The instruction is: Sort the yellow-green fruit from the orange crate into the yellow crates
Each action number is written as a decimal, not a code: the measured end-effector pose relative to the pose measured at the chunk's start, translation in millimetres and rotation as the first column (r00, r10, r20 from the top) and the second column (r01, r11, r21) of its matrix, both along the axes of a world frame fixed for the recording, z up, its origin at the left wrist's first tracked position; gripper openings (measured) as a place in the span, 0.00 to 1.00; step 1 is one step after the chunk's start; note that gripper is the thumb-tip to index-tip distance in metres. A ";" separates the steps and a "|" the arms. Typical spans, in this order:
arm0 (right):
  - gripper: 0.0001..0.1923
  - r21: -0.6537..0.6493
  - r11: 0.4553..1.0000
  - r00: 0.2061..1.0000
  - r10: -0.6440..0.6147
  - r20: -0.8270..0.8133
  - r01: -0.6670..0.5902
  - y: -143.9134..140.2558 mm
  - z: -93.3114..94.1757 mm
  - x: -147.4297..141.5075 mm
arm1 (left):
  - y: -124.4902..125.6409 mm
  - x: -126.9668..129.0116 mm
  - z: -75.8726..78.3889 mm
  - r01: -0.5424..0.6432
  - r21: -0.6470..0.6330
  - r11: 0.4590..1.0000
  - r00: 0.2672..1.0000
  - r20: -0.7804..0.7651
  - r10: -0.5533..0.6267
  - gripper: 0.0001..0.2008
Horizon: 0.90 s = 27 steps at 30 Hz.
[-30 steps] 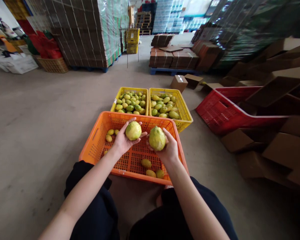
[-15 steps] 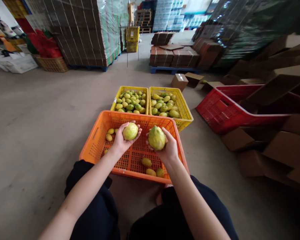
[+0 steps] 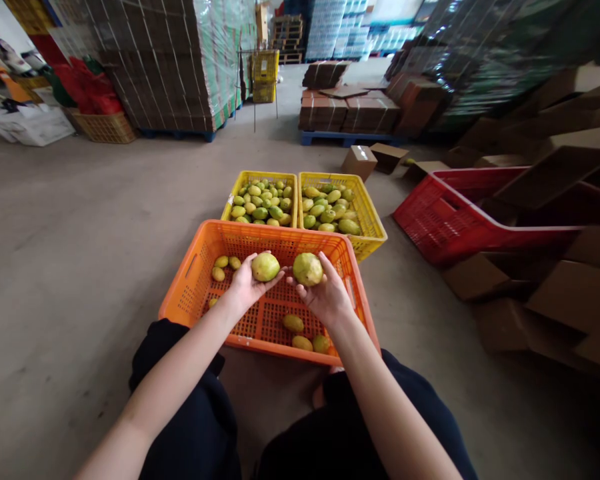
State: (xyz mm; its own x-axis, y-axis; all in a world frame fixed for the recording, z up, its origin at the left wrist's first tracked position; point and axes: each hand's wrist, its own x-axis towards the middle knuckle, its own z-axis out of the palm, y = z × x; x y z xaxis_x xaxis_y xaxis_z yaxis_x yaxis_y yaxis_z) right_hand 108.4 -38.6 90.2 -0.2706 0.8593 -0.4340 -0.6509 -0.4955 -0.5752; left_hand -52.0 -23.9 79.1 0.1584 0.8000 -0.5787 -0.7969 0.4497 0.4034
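Over the nearly emptied orange plastic lattice crate (image 3: pixel 195 280) on the concrete floor, the seated person's left hand (image 3: pixel 245 288) cupped a round yellow-green fruit (image 3: pixel 265 267), fingers curled beneath it. The right hand (image 3: pixel 325 298) gripped a second, larger greenish fruit (image 3: pixel 308 269) just beside. Few fruits lay below; two yellow crates (image 3: pixel 296 193) beyond sat well filled.

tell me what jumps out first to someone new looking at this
Two bare hands, left hand and right hand, each holding a yellow-green fruit above the orange crate in the centre. Just beyond it sit two yellow crates filled with similar fruit, and a red crate lies to the right.
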 end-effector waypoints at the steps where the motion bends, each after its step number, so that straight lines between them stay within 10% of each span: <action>1: 0.16 -0.023 1.000 1.000 -0.009 0.003 0.009 0.3 0.0 -0.4 | -0.2 0.3 -0.2 0.006 -0.006 1.000 1.000 -0.006 -0.006 0.12; 15: 0.15 0.040 0.994 0.992 -0.102 0.076 0.099 -4.1 -0.3 -10.2 | -4.9 -5.4 8.7 0.034 0.182 0.983 0.995 0.084 -0.050 0.09; 27: 0.16 0.322 0.945 0.996 0.075 -0.056 -0.053 -11.6 -2.1 -14.0 | -16.2 -2.0 31.3 -0.012 0.235 0.972 0.999 0.047 0.001 0.11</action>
State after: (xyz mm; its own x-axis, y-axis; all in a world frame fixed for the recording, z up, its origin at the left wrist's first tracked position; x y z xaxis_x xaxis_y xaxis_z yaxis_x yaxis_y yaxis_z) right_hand 94.5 -50.2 88.1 -0.3484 0.9298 -0.1187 -0.6662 -0.3347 -0.6664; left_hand -54.0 -40.1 110.5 0.1751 0.9137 -0.3666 -0.8199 0.3415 0.4594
